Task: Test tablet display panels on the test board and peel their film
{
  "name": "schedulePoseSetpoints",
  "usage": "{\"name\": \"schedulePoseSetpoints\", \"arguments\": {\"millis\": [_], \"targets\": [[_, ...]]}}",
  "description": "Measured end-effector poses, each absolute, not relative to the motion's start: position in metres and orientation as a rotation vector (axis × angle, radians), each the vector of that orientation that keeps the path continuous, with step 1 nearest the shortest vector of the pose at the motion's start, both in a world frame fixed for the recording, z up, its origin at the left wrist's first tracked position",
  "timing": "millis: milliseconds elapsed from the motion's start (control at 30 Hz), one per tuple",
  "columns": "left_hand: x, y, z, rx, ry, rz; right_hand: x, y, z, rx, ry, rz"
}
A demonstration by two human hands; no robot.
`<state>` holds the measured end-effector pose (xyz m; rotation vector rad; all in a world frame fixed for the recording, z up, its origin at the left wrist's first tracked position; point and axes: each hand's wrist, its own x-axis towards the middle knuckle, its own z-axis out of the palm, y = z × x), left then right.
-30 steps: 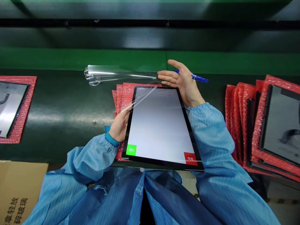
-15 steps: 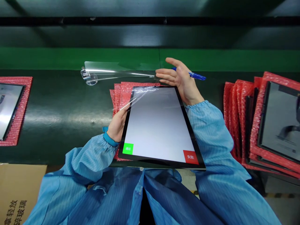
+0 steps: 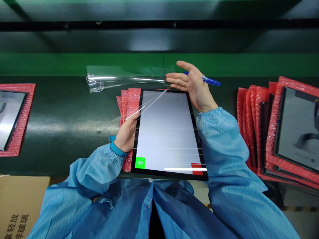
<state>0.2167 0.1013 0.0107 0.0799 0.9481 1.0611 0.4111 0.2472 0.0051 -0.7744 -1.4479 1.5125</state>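
A tablet (image 3: pixel 166 129) with a lit pale screen, a green square (image 3: pixel 140 162) and a red square (image 3: pixel 197 169) at its lower corners, tilts in front of me. My left hand (image 3: pixel 127 132) is closed around its left edge, with some fingers hidden behind it. Beside the top right corner is my right hand (image 3: pixel 191 83), fingers stretched to the left, with a blue pen (image 3: pixel 211 81) lodged in it behind the thumb. A clear curled film (image 3: pixel 124 79) spans from near its fingertips leftward and down toward my left hand. Whether the fingertips pinch the film I cannot tell.
Red bubble-wrap sleeves (image 3: pixel 124 103) lie under the tablet. On the right stands a pile of red sleeves (image 3: pixel 249 129) with a screen panel (image 3: pixel 299 126) on top. Another panel (image 3: pixel 10 116) rests on red wrap at far left. A cardboard box (image 3: pixel 25 199) sits lower left.
The tablet has turned and tilted slightly, its lower right corner shifting left; bright reflected streaks now cross its lower screen. The film has shifted a little. Both hands stay almost in place.
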Motion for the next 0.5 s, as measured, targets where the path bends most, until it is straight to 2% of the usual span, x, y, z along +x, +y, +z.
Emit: {"name": "schedulePoseSetpoints", "arguments": {"millis": [500], "targets": [[0.2125,0.1001,0.0063,0.101,0.925,0.996,0.4118,0.2473,0.0117,-0.796,-1.39,1.527]]}}
